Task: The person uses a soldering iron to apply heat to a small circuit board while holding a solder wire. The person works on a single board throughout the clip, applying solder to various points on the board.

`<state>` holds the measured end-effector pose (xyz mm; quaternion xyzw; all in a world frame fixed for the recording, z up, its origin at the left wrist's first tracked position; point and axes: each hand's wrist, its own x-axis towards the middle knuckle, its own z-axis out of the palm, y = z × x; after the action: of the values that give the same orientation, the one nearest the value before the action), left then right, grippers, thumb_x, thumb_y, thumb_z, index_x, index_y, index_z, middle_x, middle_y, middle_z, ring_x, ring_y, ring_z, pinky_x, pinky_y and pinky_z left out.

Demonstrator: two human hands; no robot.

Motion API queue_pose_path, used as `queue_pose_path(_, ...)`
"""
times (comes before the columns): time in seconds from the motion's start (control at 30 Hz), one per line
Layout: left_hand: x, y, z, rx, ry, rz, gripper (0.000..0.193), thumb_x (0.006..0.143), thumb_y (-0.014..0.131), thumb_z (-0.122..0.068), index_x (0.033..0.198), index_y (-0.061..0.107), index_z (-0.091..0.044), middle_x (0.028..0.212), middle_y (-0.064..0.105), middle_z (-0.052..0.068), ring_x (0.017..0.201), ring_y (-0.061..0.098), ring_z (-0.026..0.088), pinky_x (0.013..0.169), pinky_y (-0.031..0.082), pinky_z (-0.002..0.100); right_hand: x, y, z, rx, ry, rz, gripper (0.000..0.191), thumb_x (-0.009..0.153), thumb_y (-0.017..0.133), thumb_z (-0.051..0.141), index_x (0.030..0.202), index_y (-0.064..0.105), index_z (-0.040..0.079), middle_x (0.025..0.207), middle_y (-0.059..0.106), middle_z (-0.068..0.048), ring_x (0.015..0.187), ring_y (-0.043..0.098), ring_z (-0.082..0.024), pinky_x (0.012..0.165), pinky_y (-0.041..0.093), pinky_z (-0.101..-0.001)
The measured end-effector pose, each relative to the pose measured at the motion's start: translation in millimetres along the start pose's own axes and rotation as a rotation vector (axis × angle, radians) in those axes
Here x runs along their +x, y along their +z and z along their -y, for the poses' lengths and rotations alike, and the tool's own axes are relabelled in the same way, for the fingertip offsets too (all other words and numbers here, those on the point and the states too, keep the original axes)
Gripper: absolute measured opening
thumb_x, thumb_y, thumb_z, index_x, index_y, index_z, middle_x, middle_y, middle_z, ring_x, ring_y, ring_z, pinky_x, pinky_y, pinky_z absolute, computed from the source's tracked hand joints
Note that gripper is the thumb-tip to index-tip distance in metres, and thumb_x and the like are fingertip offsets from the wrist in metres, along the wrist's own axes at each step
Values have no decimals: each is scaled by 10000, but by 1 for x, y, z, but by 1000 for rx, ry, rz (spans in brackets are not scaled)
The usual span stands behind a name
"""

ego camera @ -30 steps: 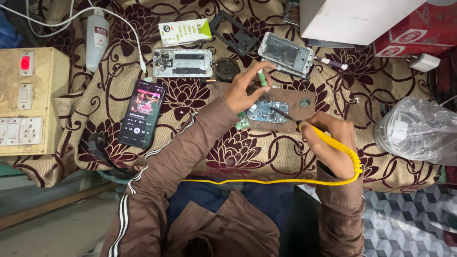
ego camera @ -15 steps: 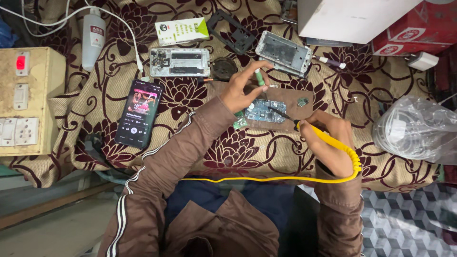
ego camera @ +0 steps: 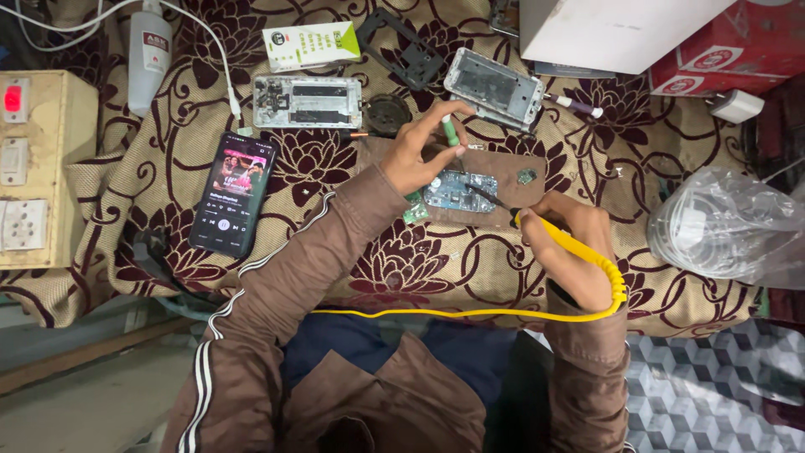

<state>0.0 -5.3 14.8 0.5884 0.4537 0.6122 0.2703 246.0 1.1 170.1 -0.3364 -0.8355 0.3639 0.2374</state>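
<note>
Atop the brown work mat [ego camera: 495,180], one small bluish circuit board [ego camera: 459,190], flat and rounded at its ends. My left hand [ego camera: 417,155] rests at the board's left edge, thumb and forefinger pinched on one slim green-handled tool [ego camera: 450,131] held upright above the board. My right hand [ego camera: 566,247], right of the board, is closed around one soldering iron [ego camera: 537,226] with a yellow ribbed grip and a dark metal tip that slants onto the board's right end; its yellow cord [ego camera: 470,313] runs below the mat.

Left of the board: one lit smartphone [ego camera: 234,193], glossy black. Above the board: two bare metal phone frames [ego camera: 308,101], one black plastic frame [ego camera: 401,46], one round dark part [ego camera: 387,113]. Right of the board: one crinkled clear plastic bag [ego camera: 725,226]. All lie on one cloth [ego camera: 168,159], tan with maroon flowers.
</note>
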Motion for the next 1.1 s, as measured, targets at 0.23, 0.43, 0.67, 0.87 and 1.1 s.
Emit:
queue_pose_path(0.23, 1, -1, 3, 0, 3, 13, 541, 961, 675, 93, 1422, 502, -132, 1021, 673, 38, 974, 689, 122, 885, 614, 285, -2, 0, -1, 18, -51, -19, 193, 966, 659, 163, 904, 641, -19, 659, 563, -64, 569, 499, -173, 554, 379, -325)
queue_pose_path(0.43, 0, -2, 6, -19, -12, 8, 538, 957, 682, 101, 1411, 512, -132, 1021, 674, 31, 978, 688, 118, 872, 615, 276, -3, -3, -3, -91, -56, 44, 119, 974, 683, 86, 957, 655, -28, 720, 564, -130, 627, 504, -258, 599, 376, -373)
queue_pose_path(0.67, -1, -2, 4, -44, -29, 7, 534, 963, 670, 100, 1421, 504, -117, 1021, 663, 31, 983, 669, 111, 890, 596, 273, -16, -2, -2, -245, -580, -111, 213, 934, 683, -14, 1143, 642, 5, 1045, 641, -169, 887, 599, -331, 752, 445, -421)
queue_pose_path(0.87, 0, -2, 3, -38, -10, 13, 538, 964, 670, 99, 1427, 504, -117, 1020, 660, 37, 981, 662, 107, 895, 591, 270, -9, -1, -3, -105, -177, -44, 188, 942, 702, 18, 1127, 672, 6, 918, 635, -142, 805, 583, -296, 707, 450, -384)
queue_pose_path(1.1, 0, 0, 4, -17, -3, 5, 525, 960, 675, 94, 1407, 510, -127, 1018, 666, 29, 960, 682, 108, 868, 609, 260, -13, -4, 15, -211, -624, -88, 152, 931, 617, -20, 1076, 618, -65, 971, 624, -220, 820, 602, -323, 708, 446, -368)
